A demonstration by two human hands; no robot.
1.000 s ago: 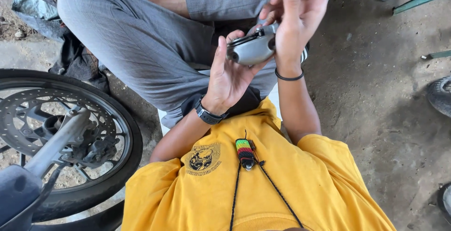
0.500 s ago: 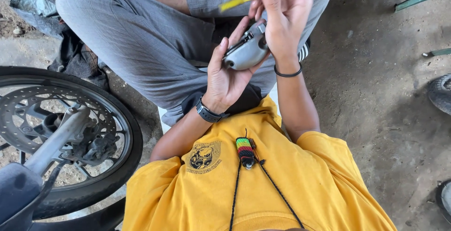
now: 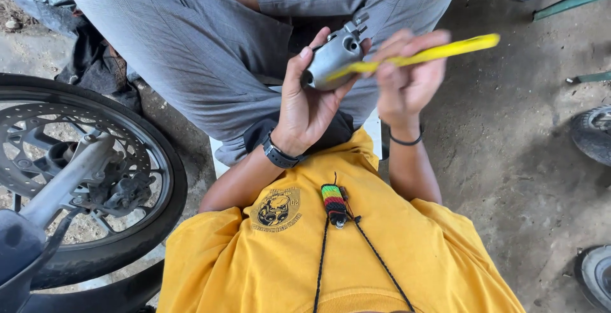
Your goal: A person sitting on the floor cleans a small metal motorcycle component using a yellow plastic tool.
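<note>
Against left palm, grey metal part

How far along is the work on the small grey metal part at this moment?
Done: the grey metal part is off any machine, cupped in the left hand. In hand: the right hand holds a yellow-handled tool whose tip reaches the part's side; the hand is blurred, so it is moving. Left: the part is not fitted anywhere, and the motorcycle wheel with its brake stands apart at the left.
</note>
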